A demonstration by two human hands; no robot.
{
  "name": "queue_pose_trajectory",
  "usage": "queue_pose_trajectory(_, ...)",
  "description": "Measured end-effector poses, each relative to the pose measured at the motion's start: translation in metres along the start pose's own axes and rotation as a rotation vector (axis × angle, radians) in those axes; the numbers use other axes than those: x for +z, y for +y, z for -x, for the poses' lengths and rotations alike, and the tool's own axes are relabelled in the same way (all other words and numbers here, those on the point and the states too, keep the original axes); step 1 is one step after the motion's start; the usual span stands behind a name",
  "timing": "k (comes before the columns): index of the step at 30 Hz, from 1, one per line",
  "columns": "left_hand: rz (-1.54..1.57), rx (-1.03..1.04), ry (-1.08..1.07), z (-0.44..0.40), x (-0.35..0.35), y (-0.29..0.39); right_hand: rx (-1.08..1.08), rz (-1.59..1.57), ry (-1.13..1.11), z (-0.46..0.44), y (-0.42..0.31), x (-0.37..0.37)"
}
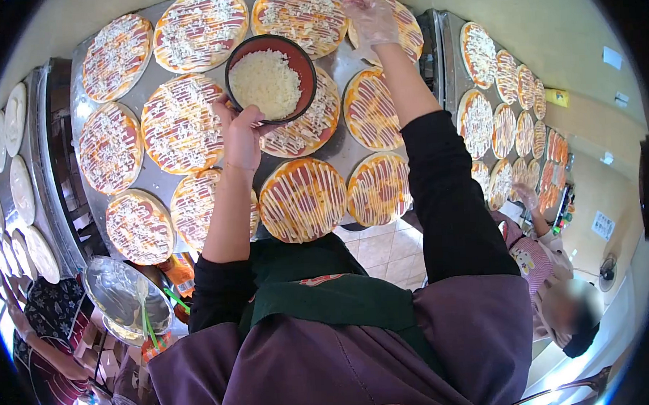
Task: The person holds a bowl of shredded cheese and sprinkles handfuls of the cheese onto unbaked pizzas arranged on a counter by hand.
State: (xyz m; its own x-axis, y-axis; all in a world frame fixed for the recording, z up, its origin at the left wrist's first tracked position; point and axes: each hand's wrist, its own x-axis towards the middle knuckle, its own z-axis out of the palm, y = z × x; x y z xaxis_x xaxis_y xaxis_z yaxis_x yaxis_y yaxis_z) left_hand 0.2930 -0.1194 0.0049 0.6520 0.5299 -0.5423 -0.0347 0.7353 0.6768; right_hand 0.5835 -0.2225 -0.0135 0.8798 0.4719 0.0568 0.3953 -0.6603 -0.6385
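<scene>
My left hand (243,133) holds a round bowl (308,73), dark-rimmed and reddish inside, by its near edge. White crumbled topping (265,82) lies in the bowl, which hangs over a pizza (314,120) and partly hides it. My right hand (371,19), in a clear plastic glove, is over the top right pizza (402,32); its fingers are too blurred to read. Below it, one pizza (373,108) shows sauce stripes without white crumbs. Two more striped pizzas (303,200) lie nearest my body. Several pizzas (182,125) on the left carry white crumbs.
The pizzas rest on a metal table (340,57). Another table with pizzas (478,123) stands at right, with a co-worker (540,258) beside it. At left are a rack of dough rounds (21,190), a metal basin (122,287) with utensils, and another person (47,323).
</scene>
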Motion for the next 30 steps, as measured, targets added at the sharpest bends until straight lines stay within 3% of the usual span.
queue_pose_trajectory(2, 0.015, -0.003, -0.008, -0.004, 0.006, 0.000, 0.029, -0.633, -0.152, 0.011, -0.015, -0.012)
queue_pose_trajectory(3, 0.006, -0.017, -0.016, -0.007, 0.008, -0.003, 0.025, -0.632, -0.147, 0.018, -0.021, -0.017)
queue_pose_trajectory(5, -0.003, -0.027, -0.028, -0.010, 0.011, -0.007, -0.009, -0.780, -0.401, 0.035, -0.034, -0.023)
queue_pose_trajectory(7, -0.026, -0.036, -0.058, -0.011, 0.015, -0.009, -0.072, -0.652, -0.627, 0.053, -0.050, -0.023)
queue_pose_trajectory(9, -0.048, -0.058, -0.087, -0.011, 0.016, -0.011, -0.178, -0.128, -0.631, 0.082, -0.078, -0.020)
queue_pose_trajectory(11, -0.101, -0.120, -0.162, -0.011, 0.014, -0.014, -0.655, 0.169, -0.421, 0.105, -0.072, 0.004)
queue_pose_trajectory(15, -0.099, -0.129, -0.173, -0.010, 0.014, -0.011, -0.710, 0.081, -0.430, 0.137, -0.067, 0.015)
queue_pose_trajectory(18, -0.077, -0.129, -0.151, -0.004, 0.017, -0.009, -0.669, 0.008, -0.535, 0.137, -0.054, 0.013)
queue_pose_trajectory(24, -0.100, -0.099, -0.132, -0.016, 0.023, -0.017, -0.577, 0.034, -0.400, 0.129, -0.050, 0.015)
queue_pose_trajectory(27, -0.071, -0.090, -0.083, -0.025, 0.033, -0.019, -0.403, -0.061, -0.406, 0.117, -0.058, 0.002)
queue_pose_trajectory(29, -0.045, -0.081, -0.075, -0.033, 0.040, -0.019, -0.045, -0.426, -0.405, 0.102, -0.047, 0.006)
queue_pose_trajectory(30, -0.020, -0.073, -0.066, -0.037, 0.043, -0.020, 0.074, -0.447, -0.481, 0.093, -0.045, 0.000)
